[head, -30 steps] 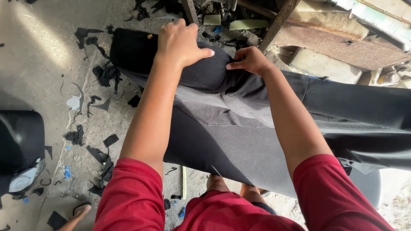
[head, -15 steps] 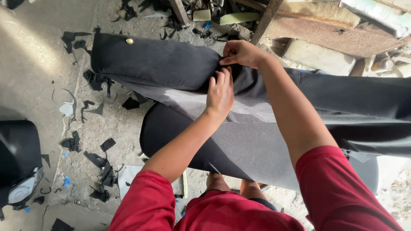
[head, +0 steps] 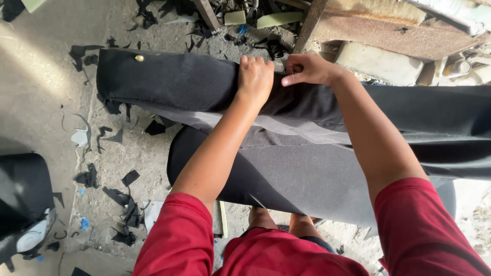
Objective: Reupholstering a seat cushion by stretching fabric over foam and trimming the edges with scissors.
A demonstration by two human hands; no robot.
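Note:
A long black fabric-covered cushion lies across my lap, running from the left to the right edge of the head view. A small brass stud sits near its left end. My left hand grips the cushion's far edge, fingers curled over the top. Right beside it, my right hand pinches the black cloth along that same edge. A lighter grey strip of fabric runs under my forearms. Below it curves a rounded black panel.
Black fabric scraps litter the concrete floor on the left. A black upholstered piece stands at the lower left. Rusty metal framing and a wooden board lie at the top right, with foam offcuts nearby.
My left hand slid from the cushion's left part to the middle and now grips the far edge beside my right hand. More of the cushion's left end with its stud shows.

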